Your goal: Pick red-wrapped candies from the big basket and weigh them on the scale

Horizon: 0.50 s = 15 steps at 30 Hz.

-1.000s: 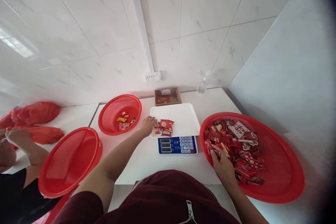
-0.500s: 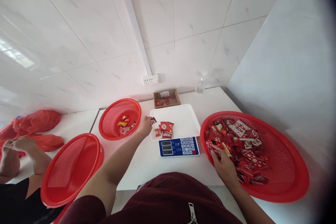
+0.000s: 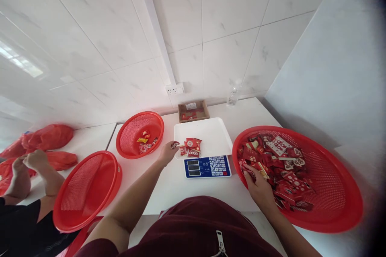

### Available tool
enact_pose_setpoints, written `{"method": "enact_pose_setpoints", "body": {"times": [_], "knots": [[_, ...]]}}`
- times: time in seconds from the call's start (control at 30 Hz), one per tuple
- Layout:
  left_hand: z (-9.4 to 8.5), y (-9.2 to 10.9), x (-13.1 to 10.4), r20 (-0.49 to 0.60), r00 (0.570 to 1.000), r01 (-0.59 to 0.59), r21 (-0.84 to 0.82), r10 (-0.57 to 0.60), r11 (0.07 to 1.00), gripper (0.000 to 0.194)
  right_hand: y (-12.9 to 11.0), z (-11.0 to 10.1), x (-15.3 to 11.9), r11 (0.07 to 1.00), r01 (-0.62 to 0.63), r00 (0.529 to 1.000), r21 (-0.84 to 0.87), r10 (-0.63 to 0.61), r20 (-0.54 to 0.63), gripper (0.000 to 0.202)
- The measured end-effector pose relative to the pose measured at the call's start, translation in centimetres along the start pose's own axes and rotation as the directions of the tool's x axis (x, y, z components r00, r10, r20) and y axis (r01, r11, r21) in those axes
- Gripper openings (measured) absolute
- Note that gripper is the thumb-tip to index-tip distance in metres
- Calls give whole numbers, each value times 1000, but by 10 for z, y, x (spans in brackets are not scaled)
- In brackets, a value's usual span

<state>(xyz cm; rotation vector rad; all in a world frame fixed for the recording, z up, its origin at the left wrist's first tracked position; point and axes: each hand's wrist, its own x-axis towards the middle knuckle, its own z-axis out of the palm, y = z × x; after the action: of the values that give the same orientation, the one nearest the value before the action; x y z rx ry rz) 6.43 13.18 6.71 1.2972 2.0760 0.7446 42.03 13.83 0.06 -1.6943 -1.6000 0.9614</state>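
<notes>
My left hand (image 3: 167, 152) is closed on a small dark red packet (image 3: 174, 144) at the left edge of the white scale tray (image 3: 214, 136). Several red packets (image 3: 193, 143) lie on that tray, just right of the hand. Below the tray shows the blue keypad panel of the scale (image 3: 207, 167). On the right, my right hand (image 3: 255, 180) reaches into a large red basket (image 3: 337, 180) full of mixed packets. Its fingers are closed round a red packet (image 3: 247, 168) near the basket's left side.
A red basket (image 3: 120, 136) with a few packets stands left of the scale. Nearer is another red basket (image 3: 90, 184). A cardboard box (image 3: 193, 111) and a clear bottle (image 3: 233, 94) are by the wall. At far left are another person's hands (image 3: 37, 164) and red bags (image 3: 50, 138).
The whole view has shifted slightly. My left hand has turned a little with its packet, still at the tray's edge. The other person's hands have moved up slightly.
</notes>
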Motion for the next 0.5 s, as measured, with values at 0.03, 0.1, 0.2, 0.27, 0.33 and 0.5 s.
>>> {"method": "enact_pose_setpoints", "body": {"times": [0.03,0.1,0.2,0.27,0.33,0.5], "knots": [[3,4,3,10,1000,-19,29,19,999,22,-1,0,0,1000,0,1000,-4,0,-2,48],[10,14,10,39,997,-63,101,60,993,18,-2,-1,0,1000,8,1000,-3,-8,-6,48],[20,28,18,112,987,-136,209,114,968,18,-3,-2,-1,1000,9,1000,8,-9,-10,47],[25,34,22,163,977,-175,269,134,947,19,-1,-2,0,1000,8,1000,13,-7,-14,48],[28,39,25,200,970,-200,323,140,925,19,2,-1,0,1000,13,1000,18,-13,-17,48],[32,43,29,216,970,-195,424,111,884,13,10,3,2,999,23,999,39,-21,-45,48]]}}
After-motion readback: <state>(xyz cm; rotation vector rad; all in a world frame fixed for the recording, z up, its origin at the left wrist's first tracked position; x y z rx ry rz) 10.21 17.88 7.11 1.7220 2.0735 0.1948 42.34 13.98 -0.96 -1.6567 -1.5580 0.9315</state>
